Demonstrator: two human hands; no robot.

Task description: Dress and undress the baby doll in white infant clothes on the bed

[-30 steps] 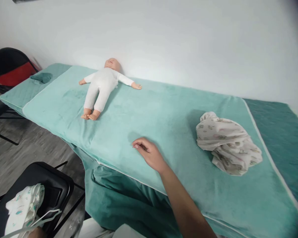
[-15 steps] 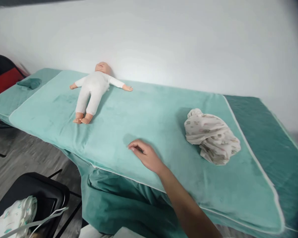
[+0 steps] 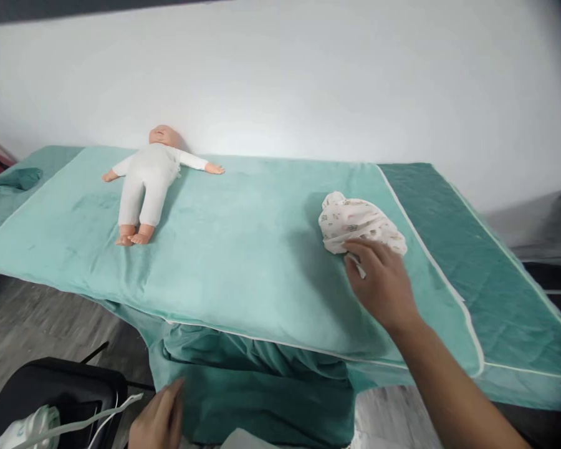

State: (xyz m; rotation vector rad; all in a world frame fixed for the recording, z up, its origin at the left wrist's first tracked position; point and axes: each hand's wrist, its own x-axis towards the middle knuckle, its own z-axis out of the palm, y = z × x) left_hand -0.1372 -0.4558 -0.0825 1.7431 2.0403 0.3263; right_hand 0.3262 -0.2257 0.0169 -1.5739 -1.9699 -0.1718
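Observation:
My right hand (image 3: pixel 378 277) is over the near side of a crumpled white printed cloth (image 3: pixel 355 221), its thumb and fingers apart. Part of the cloth is hidden behind the hand, and I cannot tell whether the fingertips touch it. Low in the view, my left hand (image 3: pixel 156 418) is in front of the bed's near edge, slightly blurred, fingers loosely extended and nothing visible in them. A baby doll (image 3: pixel 149 174) in a white bodysuit lies face up on the left part of the green-covered bed (image 3: pixel 243 249), arms spread and bare feet toward me.
The bed stands against a white wall (image 3: pixel 280 81). A face hole (image 3: pixel 19 179) shows in its left end. Green fabric (image 3: pixel 262 399) hangs from the near side. At bottom left, a black chair (image 3: pixel 75 380) holds a folded printed item (image 3: pixel 32 430), with a pale strap (image 3: pixel 98 415) in front.
My right hand has moved right, from the middle of the bed to the crumpled cloth. My left hand has come into view at the bottom. The view has shifted right; the doll stays put.

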